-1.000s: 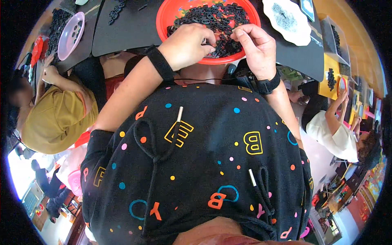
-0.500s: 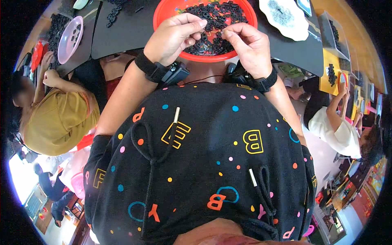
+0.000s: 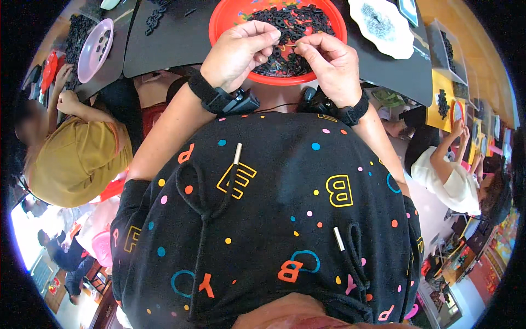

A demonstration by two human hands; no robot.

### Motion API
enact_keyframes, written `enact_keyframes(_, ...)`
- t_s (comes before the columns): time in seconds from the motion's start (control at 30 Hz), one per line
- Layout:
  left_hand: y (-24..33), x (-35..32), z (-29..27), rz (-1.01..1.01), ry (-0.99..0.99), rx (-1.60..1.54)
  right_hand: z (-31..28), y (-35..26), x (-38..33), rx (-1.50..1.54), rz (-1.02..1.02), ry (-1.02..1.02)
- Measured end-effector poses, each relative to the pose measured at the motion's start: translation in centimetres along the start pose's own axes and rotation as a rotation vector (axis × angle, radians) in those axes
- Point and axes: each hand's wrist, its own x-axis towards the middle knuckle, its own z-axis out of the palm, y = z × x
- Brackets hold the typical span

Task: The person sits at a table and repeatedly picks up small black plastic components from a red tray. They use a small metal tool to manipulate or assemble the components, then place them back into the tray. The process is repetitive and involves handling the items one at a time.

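Observation:
A red basin point(image 3: 285, 80) holds many small black ring-like parts point(image 3: 307, 19), with some dark slender bits among them. Over its near left side, my left hand point(image 3: 241, 54) is closed, thumb and forefinger pressed together; whatever they hold is too small to make out. To its right my right hand point(image 3: 333, 67) pinches a small dark piece between thumb and forefinger. That piece is too tiny to name. The fingertips of both hands are a short way apart above the parts.
On the black table point(image 3: 170, 46) lie loose black parts point(image 3: 156, 22). A white scalloped tray point(image 3: 397, 41) with dark specks stands at right, a pink basin point(image 3: 87, 66) at left. Seated people flank me: a mustard top point(image 3: 82, 159) at left, a white top point(image 3: 444, 178) at right.
My right hand has shifted slightly left and down, and a small dark piece now shows at its fingertips. The left hand has moved a little to the right, still pinched.

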Motion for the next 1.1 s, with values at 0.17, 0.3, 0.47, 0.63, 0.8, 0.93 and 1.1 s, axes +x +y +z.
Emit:
enact_keyframes(0.17,-0.1,-0.1,1.0,-0.033,0.026,-0.012,0.1,0.5,0.0,-0.003,-0.025,0.02)
enact_keyframes(0.3,-0.5,0.0,1.3,-0.034,0.006,-0.017,0.2,0.6,-0.1,-0.014,-0.055,0.042)
enact_keyframes(0.47,-0.6,-0.1,1.6,-0.053,-0.007,0.001,0.2,0.4,-0.2,-0.005,-0.066,0.054)
enact_keyframes(0.63,-0.6,-0.2,1.7,-0.026,-0.014,0.066,0.2,0.4,-0.2,-0.016,-0.052,0.067)
enact_keyframes(0.8,-0.6,-0.4,1.8,-0.017,0.0,0.113,0.1,0.0,-0.3,-0.043,-0.044,0.05)
enact_keyframes(0.93,-0.4,-0.6,1.9,0.012,-0.011,0.145,0.3,0.0,-0.3,-0.057,-0.054,0.034)
enact_keyframes(1.1,-0.4,-0.8,2.2,0.016,0.026,0.258,0.3,-0.1,-0.4,-0.076,-0.037,0.008)
